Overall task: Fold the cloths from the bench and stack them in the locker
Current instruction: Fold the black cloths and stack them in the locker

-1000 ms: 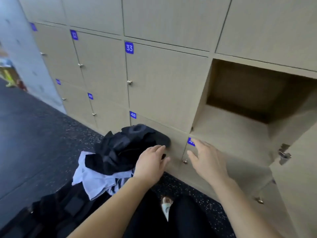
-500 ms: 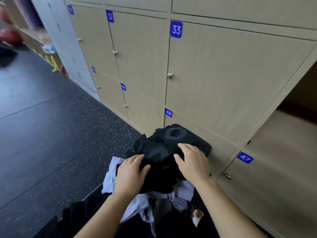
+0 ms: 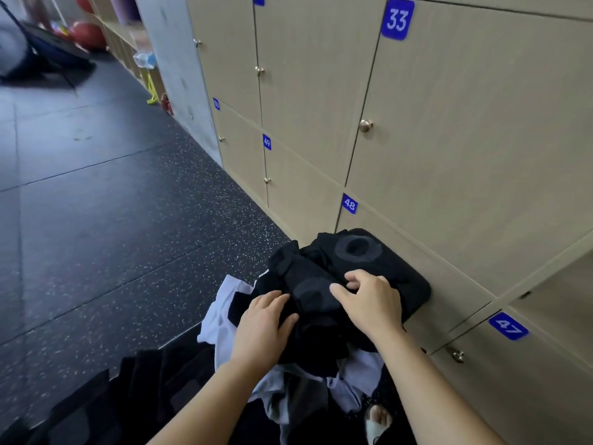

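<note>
A crumpled black cloth [image 3: 359, 258] with grey ring prints tops a pile on the dark bench [image 3: 134, 390], against locker door 48. A white cloth [image 3: 224, 303] lies under it and sticks out to the left. My left hand [image 3: 263, 326] lies flat on the near left part of the black cloth, fingers extended. My right hand [image 3: 369, 303] is on its middle, fingertips curled and pinching a fold. A bit of the open locker [image 3: 564, 284] shows at the right edge.
The wall of beige lockers [image 3: 449, 123], numbered 33, 47, 48 and 49, with brass knobs, runs along the right. Dark speckled floor [image 3: 112, 236] spreads to the left. A red ball [image 3: 88, 35] and shelves sit far back. My foot [image 3: 378, 422] shows below the pile.
My view swung left, away from the open locker. Both hands came down from the locker front onto the black cloth, and the right fingers have now curled into its fabric.
</note>
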